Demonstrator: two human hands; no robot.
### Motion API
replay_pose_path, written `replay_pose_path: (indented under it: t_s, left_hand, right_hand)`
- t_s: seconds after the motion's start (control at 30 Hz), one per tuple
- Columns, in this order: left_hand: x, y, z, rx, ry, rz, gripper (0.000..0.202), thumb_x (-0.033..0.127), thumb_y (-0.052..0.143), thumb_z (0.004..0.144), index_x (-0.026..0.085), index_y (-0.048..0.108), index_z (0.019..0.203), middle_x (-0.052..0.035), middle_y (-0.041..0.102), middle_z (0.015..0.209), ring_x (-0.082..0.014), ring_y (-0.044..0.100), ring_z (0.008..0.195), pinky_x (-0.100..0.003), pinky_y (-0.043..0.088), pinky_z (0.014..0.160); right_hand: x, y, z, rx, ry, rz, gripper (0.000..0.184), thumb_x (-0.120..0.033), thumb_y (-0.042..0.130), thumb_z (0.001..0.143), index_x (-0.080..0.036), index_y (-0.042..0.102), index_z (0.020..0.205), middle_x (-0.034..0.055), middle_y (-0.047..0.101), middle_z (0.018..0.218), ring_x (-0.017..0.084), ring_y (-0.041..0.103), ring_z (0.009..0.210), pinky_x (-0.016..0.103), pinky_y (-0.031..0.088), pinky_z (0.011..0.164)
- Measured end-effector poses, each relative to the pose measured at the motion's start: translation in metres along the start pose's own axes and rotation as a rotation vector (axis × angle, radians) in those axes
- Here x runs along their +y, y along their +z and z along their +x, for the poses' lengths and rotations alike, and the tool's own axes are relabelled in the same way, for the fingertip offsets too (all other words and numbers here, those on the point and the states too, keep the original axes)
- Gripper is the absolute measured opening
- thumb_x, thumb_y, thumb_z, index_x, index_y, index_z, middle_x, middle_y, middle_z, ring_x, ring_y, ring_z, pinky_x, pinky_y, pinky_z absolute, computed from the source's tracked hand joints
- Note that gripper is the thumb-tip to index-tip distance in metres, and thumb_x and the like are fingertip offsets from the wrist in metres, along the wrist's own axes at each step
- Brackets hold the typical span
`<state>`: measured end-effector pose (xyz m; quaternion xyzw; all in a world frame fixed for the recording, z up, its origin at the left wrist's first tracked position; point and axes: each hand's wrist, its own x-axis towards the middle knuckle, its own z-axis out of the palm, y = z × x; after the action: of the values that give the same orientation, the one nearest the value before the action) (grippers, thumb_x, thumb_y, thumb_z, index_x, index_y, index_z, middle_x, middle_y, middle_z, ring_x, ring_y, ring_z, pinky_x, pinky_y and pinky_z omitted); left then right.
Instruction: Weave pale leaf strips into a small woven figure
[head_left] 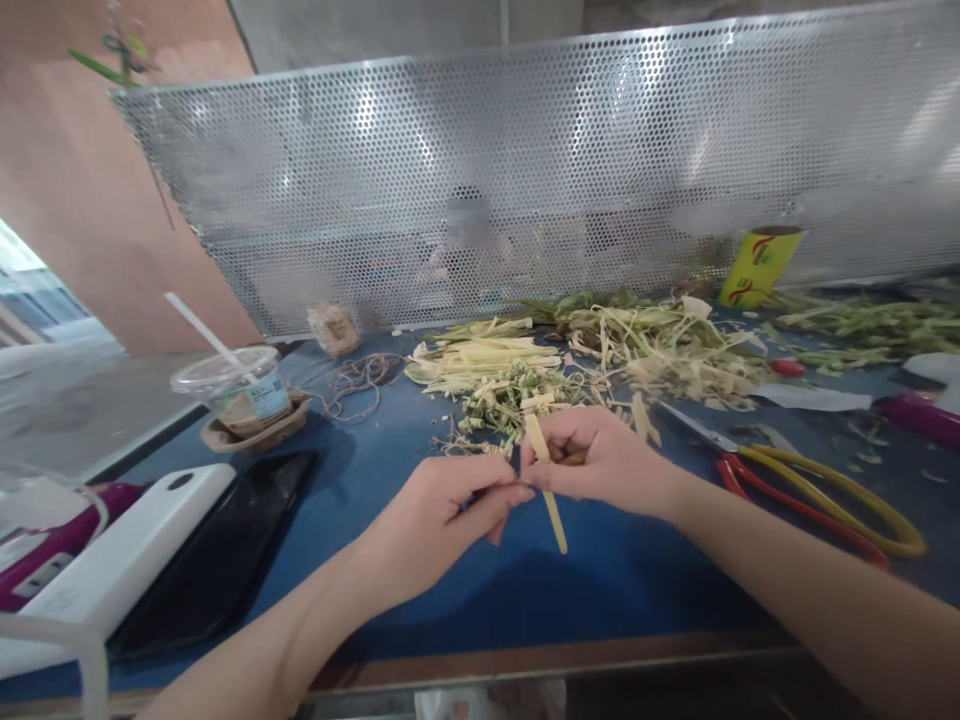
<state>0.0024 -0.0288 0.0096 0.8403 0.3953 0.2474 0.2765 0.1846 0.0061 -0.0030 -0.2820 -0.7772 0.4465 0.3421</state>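
Observation:
My right hand pinches a pale yellow leaf strip, which slants down toward me past the fingertips. Its fingers are curled inward. Fingertip to fingertip with it, my left hand is closed in a pinch; whatever it grips is too small to make out. Just beyond the hands lies a heap of small green buds and stems. Behind that heap sits a stack of flat pale leaf strips. Scissors with red and yellow handles rest beside my right forearm.
To the left are a lidded plastic cup with a straw, a black phone, a white power bank and tangled twine. Leaf scraps and a yellow roll lie at the back right, before a perforated metal screen.

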Motion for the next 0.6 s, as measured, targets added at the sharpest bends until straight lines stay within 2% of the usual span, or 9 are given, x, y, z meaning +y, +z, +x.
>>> replay_pose_path:
  t_s: [0.13,0.27,0.37,0.5,0.53,0.6]
  left_hand:
    - [-0.002,0.000,-0.005,-0.027,-0.040,-0.243,0.037,0.032,0.039,0.087,0.017,0.043,0.054,0.0029,0.043,0.051,-0.0077,0.040,0.048,-0.021,0.033,0.050]
    - [-0.003,0.001,-0.007,-0.024,-0.011,-0.294,0.034,0.032,0.042,0.086,0.017,0.043,0.055,0.0031,0.040,0.051,-0.0076,0.035,0.046,-0.023,0.027,0.046]
    - [-0.004,0.001,-0.005,0.035,0.000,-0.327,0.036,0.032,0.042,0.086,0.017,0.044,0.053,0.0023,0.044,0.052,-0.0084,0.038,0.048,-0.023,0.031,0.050]
    - [-0.011,0.006,0.001,0.251,-0.043,-0.476,0.038,0.036,0.035,0.088,0.016,0.047,0.058,0.0006,0.048,0.059,-0.0115,0.046,0.060,-0.025,0.037,0.061]
    - [-0.013,0.007,0.003,0.266,-0.057,-0.553,0.037,0.041,0.034,0.087,0.016,0.049,0.064,0.0000,0.049,0.062,-0.0122,0.047,0.061,-0.026,0.038,0.061]
    - [-0.014,0.010,0.005,0.204,-0.045,-0.661,0.035,0.050,0.042,0.081,0.017,0.049,0.072,-0.0001,0.052,0.064,-0.0121,0.047,0.058,-0.025,0.039,0.057]
  right_hand:
    - [-0.002,0.001,-0.002,0.063,-0.016,0.160,0.018,-0.028,0.066,0.068,-0.013,0.056,0.066,-0.0072,0.041,0.045,0.003,0.036,0.037,0.016,0.027,0.035]
    - [-0.004,0.001,-0.002,0.087,0.003,0.239,0.019,-0.027,0.070,0.065,-0.013,0.057,0.064,-0.0068,0.043,0.044,0.003,0.038,0.035,0.016,0.028,0.034]
    - [-0.003,0.000,-0.002,0.024,0.002,0.308,0.016,-0.027,0.067,0.069,-0.013,0.058,0.070,-0.0072,0.043,0.045,0.003,0.037,0.035,0.016,0.028,0.034]
    - [0.001,0.001,-0.001,-0.062,0.021,0.415,0.021,-0.035,0.053,0.081,-0.014,0.056,0.080,-0.0079,0.040,0.045,0.003,0.035,0.037,0.017,0.028,0.036]
    - [0.002,0.002,0.000,-0.058,0.020,0.400,0.023,-0.036,0.050,0.083,-0.014,0.056,0.080,-0.0074,0.041,0.045,0.004,0.036,0.037,0.017,0.029,0.037]
    - [0.004,0.004,0.000,-0.005,0.018,0.338,0.026,-0.037,0.049,0.083,-0.013,0.057,0.079,-0.0064,0.043,0.046,0.004,0.038,0.038,0.017,0.029,0.037]
